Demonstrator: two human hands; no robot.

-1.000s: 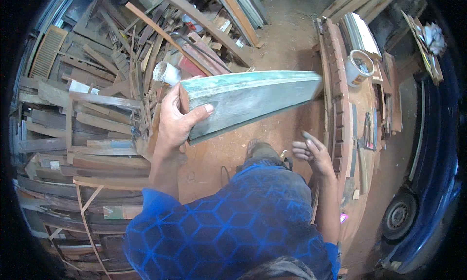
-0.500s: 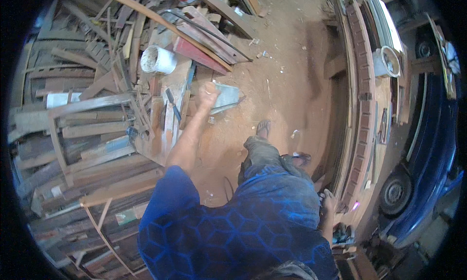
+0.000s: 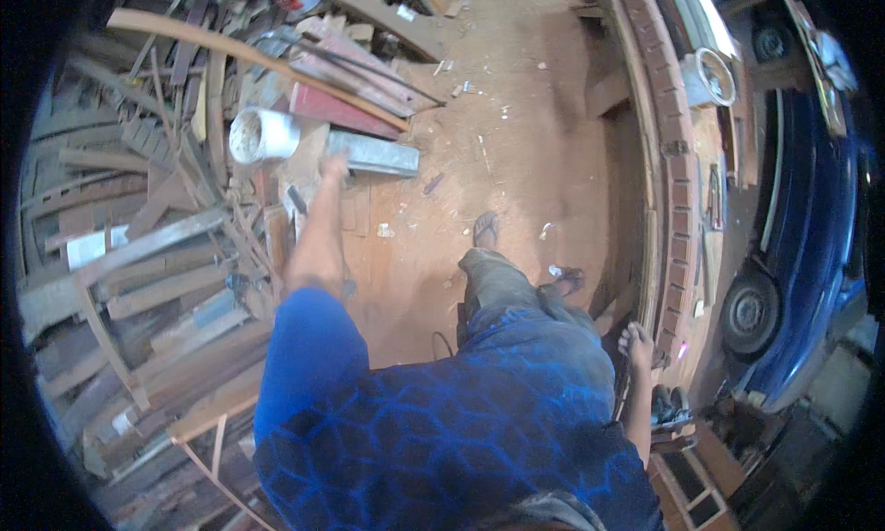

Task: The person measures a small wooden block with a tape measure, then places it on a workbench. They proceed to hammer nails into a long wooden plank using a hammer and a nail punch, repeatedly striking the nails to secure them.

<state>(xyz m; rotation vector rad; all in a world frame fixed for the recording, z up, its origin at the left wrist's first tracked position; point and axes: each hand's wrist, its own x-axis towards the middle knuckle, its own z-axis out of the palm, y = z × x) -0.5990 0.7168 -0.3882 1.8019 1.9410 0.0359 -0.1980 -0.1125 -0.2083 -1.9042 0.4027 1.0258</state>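
Observation:
My left hand (image 3: 334,165), slightly blurred, reaches forward with its fingers closed at the left end of a grey, box-like rectangular piece (image 3: 376,153). That piece lies slantwise over the floor, just in front of a red board (image 3: 343,112). Close to the hand's left stands a white bucket (image 3: 265,135) with a stained inside. A dark-handled tool (image 3: 296,199) rests among the wood nearby. My right hand (image 3: 636,342) hangs low beside the edge of the long workbench (image 3: 676,227). Its fingers are curled, and whatever they may hold is hidden.
Piled timber and an old wooden frame (image 3: 152,245) fill the left side. Another white bucket (image 3: 708,77) is on the workbench at right. Beyond the bench is a blue car (image 3: 804,227). Small scraps litter the brown floor (image 3: 516,162).
My left hand has moved left in the picture, carrying the grey piece toward the red board and bucket. My right hand remains low by the bench. The whole view has shifted slightly.

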